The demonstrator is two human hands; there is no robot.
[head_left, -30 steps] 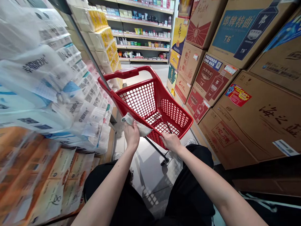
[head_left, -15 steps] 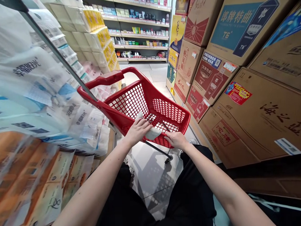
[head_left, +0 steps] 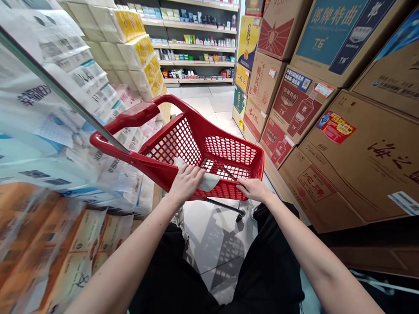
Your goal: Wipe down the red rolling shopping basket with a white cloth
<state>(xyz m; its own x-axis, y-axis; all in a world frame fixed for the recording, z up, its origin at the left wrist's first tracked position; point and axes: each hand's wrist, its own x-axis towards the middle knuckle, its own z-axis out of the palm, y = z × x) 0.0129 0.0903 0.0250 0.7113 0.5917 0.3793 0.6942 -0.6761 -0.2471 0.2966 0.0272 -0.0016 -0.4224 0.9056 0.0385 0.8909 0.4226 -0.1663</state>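
Note:
A red plastic shopping cart (head_left: 226, 149) with lattice walls stands tilted across the aisle in front of me. Its red handle (head_left: 132, 116) and a grey metal pole (head_left: 52, 80) are at the left. My left hand (head_left: 187, 179) presses a pale cloth (head_left: 209, 181) onto the near rim, fingers closed over it; part of the cloth is hidden under the palm. Farther right on the same rim, my right hand (head_left: 253, 189) grips the cart's edge, fingers curled over it. Inside the basket I see only the lattice floor.
Plastic-wrapped tissue packs (head_left: 137, 54) and white bagged packs (head_left: 32, 113) are piled on the left, orange packs (head_left: 30, 245) below them. Cardboard cartons (head_left: 361, 161) stack high on the right. Shelves of small goods (head_left: 199, 49) close off the far end. A caster wheel (head_left: 240, 215) touches the tiled floor.
My left hand and the cloth have slid left along the rim. My right hand has shifted slightly right. The cart's handle end has swung left and nearer.

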